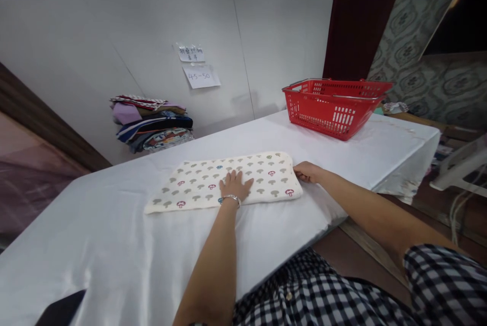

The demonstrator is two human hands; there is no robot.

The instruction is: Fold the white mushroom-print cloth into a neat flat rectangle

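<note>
A cream mushroom-print cloth [205, 184], folded into a long flat piece, lies on the white-covered table. My left hand [235, 187], with a bracelet at the wrist, rests palm down near its middle, fingers spread. At the cloth's right edge, my right hand [307, 171] has its fingers closed on the fabric. The fingertips of that hand are partly hidden, so how much cloth is pinched cannot be made out.
A red plastic basket [327, 115] with metal handles stands at the table's back right. Folded fabrics [154, 123] are stacked by the wall, at the far left edge. A dark flat object [61, 310] lies at the near left. Paper notes [201, 76] hang on the wall.
</note>
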